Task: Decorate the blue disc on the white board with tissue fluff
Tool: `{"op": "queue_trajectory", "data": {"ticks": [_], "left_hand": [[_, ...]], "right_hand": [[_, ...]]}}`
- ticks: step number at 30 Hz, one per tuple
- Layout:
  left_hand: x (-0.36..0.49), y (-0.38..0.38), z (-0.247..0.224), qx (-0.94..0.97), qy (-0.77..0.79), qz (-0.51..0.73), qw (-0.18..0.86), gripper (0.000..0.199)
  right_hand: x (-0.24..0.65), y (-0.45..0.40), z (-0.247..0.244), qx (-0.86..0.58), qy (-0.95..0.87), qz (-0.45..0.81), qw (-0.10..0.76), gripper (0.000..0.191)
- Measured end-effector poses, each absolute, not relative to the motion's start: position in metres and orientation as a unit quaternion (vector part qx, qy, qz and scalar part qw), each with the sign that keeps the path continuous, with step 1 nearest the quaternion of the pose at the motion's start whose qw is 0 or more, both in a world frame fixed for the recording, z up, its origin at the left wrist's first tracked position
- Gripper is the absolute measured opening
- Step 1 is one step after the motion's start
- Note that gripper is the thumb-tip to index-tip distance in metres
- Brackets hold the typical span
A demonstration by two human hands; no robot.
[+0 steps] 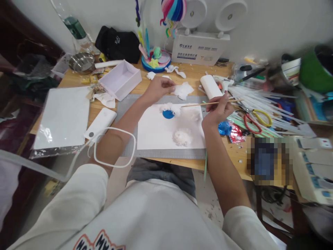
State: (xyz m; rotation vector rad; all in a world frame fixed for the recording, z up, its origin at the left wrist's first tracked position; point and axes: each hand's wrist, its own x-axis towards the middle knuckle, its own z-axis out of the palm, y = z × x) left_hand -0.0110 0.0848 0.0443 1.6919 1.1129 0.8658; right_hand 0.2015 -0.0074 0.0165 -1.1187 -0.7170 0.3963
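My left hand (162, 86) has its fingers pinched on the left edge of a crumpled white tissue (183, 90), above the back of a white sheet (156, 133). In my right hand (220, 109) is a thin wooden stick (199, 105), its tip pointing left over the sheet. Below the tip's left side lies a blue disc (169, 114) with white fluffy material around its upper edge. A round white fluffy clump (181, 137) sits nearer the front of the sheet, and another pale clump (191, 114) lies to the right of the disc.
A grey cutting mat (128, 146) lies under the sheet. Left are a lilac box (121, 80) and a white device (101, 123). Right are a white roll (211, 86), scissors (252, 123) and many clear sticks. A colourful craft piece (156, 62) stands at the back.
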Motion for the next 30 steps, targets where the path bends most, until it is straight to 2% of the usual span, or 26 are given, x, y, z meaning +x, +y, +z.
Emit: {"op": "queue_trajectory", "data": {"ticks": [7,17,25,30], "left_hand": [[-0.055,0.027,0.047,0.682,0.493,0.286,0.458,0.009],[-0.037,0.042,0.043,0.677,0.470,0.283,0.491,0.020],[0.039,0.124,0.028,0.774,0.468,0.252,0.344,0.024],[0.052,0.138,0.014,0.809,0.491,0.200,0.253,0.041]], "right_hand": [[0.172,-0.025,0.019,-0.537,-0.439,0.227,0.684,0.067],[0.175,-0.022,0.016,-0.519,-0.412,0.230,0.713,0.064],[0.178,-0.018,0.018,-0.558,-0.401,0.211,0.695,0.073],[0.179,-0.019,0.016,-0.545,-0.409,0.213,0.700,0.071]]}}
